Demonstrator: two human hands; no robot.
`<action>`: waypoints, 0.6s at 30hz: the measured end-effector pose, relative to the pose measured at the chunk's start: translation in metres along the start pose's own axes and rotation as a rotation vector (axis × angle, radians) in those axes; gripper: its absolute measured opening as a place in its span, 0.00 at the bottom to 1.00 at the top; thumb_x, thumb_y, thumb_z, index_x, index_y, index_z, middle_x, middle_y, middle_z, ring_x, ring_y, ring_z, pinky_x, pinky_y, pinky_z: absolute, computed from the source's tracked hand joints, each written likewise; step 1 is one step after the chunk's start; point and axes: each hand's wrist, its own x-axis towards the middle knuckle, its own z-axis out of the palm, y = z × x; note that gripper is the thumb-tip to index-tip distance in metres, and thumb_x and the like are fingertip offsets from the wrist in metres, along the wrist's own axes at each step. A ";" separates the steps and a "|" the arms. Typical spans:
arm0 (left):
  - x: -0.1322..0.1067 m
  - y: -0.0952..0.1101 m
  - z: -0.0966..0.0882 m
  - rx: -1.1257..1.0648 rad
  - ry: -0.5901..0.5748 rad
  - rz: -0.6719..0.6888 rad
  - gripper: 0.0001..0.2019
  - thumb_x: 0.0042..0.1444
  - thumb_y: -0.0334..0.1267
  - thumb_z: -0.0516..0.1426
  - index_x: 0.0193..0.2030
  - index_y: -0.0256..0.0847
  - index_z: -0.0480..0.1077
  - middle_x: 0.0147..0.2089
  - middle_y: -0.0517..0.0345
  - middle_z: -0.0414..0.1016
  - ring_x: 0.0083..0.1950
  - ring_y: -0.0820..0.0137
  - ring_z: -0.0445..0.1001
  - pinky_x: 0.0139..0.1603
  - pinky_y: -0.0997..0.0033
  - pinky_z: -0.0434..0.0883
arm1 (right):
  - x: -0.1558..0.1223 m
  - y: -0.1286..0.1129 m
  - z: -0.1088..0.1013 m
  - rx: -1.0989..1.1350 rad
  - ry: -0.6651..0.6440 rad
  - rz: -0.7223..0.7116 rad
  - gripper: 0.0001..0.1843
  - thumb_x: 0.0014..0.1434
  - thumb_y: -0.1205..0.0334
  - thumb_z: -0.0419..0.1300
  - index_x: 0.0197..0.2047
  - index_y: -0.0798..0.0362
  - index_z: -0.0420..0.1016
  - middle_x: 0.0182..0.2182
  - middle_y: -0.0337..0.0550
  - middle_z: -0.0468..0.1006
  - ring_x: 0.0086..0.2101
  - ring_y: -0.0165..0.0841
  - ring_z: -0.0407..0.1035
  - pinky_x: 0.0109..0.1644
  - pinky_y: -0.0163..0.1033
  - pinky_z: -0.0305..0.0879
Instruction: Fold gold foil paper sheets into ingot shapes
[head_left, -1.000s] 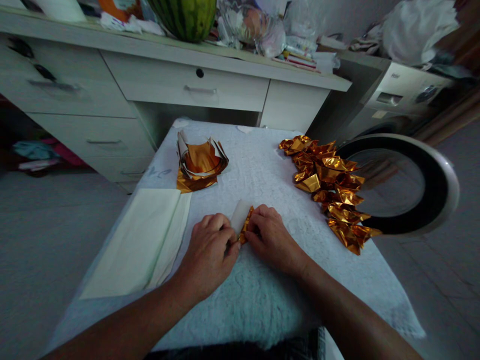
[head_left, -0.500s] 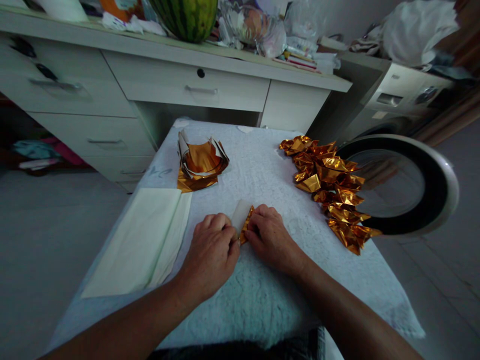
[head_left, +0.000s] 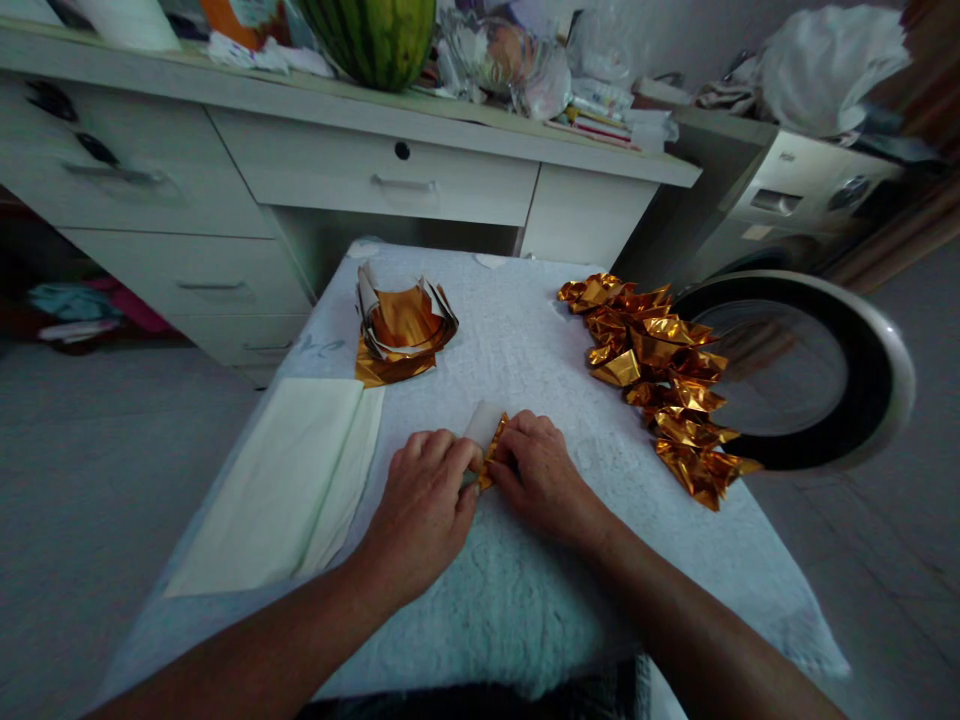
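Observation:
Between my hands, low over the middle of the cloth-covered table (head_left: 510, 330), is a small folded piece of gold foil paper (head_left: 492, 456) with a whitish strip (head_left: 484, 422) showing behind it. My left hand (head_left: 435, 495) is closed with its fingertips on the left side of the piece. My right hand (head_left: 541, 470) pinches its right edge, fingers curled. Most of the piece is hidden under the fingers. A curled stack of gold foil sheets (head_left: 405, 316) stands beyond my left hand. Folded pale paper sheets (head_left: 277, 470) lie left of that hand.
Several crumpled gold foil shapes (head_left: 660, 370) lie in a row on the right side of the table. Beyond them a washing machine door (head_left: 885, 370) hangs open. A white desk (head_left: 375, 190) with drawers stands behind, bearing a watermelon (head_left: 367, 40) and plastic bags.
My left fingers have shifted slightly on the foil piece, the index finger now straighter towards it. My right hand stays almost where it was.

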 end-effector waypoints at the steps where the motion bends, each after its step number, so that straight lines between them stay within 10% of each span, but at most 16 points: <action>1: 0.000 -0.001 0.000 -0.014 -0.007 0.004 0.09 0.57 0.27 0.54 0.43 0.42 0.67 0.44 0.53 0.68 0.49 0.58 0.62 0.49 0.54 0.64 | 0.000 0.001 0.000 0.003 0.007 -0.003 0.06 0.57 0.69 0.58 0.29 0.53 0.67 0.36 0.44 0.68 0.40 0.37 0.61 0.47 0.44 0.57; 18: 0.002 -0.003 0.001 -0.042 0.003 0.007 0.16 0.57 0.28 0.55 0.50 0.46 0.73 0.45 0.54 0.71 0.50 0.58 0.64 0.48 0.56 0.64 | -0.001 0.006 -0.013 0.091 -0.038 -0.078 0.09 0.55 0.75 0.52 0.36 0.52 0.64 0.36 0.44 0.70 0.39 0.36 0.61 0.45 0.43 0.58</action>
